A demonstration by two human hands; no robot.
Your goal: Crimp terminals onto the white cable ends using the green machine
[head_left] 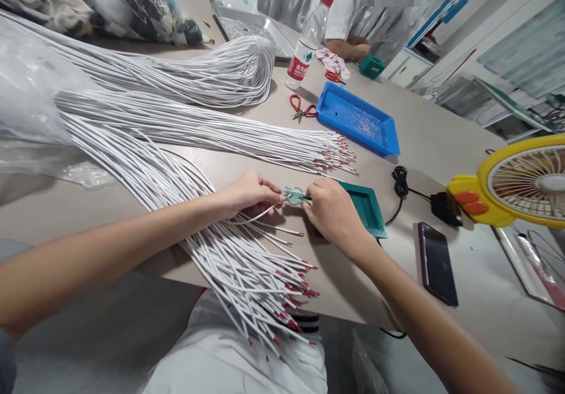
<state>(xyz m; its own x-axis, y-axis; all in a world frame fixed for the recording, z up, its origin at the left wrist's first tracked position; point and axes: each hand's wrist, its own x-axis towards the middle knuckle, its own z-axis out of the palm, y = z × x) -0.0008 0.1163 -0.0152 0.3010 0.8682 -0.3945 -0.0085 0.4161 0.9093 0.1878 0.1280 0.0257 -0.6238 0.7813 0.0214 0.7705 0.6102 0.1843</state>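
Note:
My left hand (pixel 253 197) pinches a single white cable (pixel 242 222) close to its end. Right against those fingertips is a small pale-green plier-like tool (pixel 295 195), gripped in my right hand (pixel 329 208); its exact kind I cannot make out. The cable's tip is hidden by the fingers and the tool. Below my left forearm a loose bundle of white cables (pixel 229 258) fans out over the table edge and my lap, many with red ends. A second cable bundle (pixel 212 126) lies beyond my hands, its reddish ends to the right.
A green tray (pixel 368 205) sits beside my right hand. Beyond are a blue tray (pixel 392 141) with small bits, red-handled snips (pixel 300 108), a bottle (pixel 304 52) and a looped cable bundle (pixel 247 70). Rightward lie a phone (pixel 436 264) and yellow fan (pixel 485 176). Someone sits opposite.

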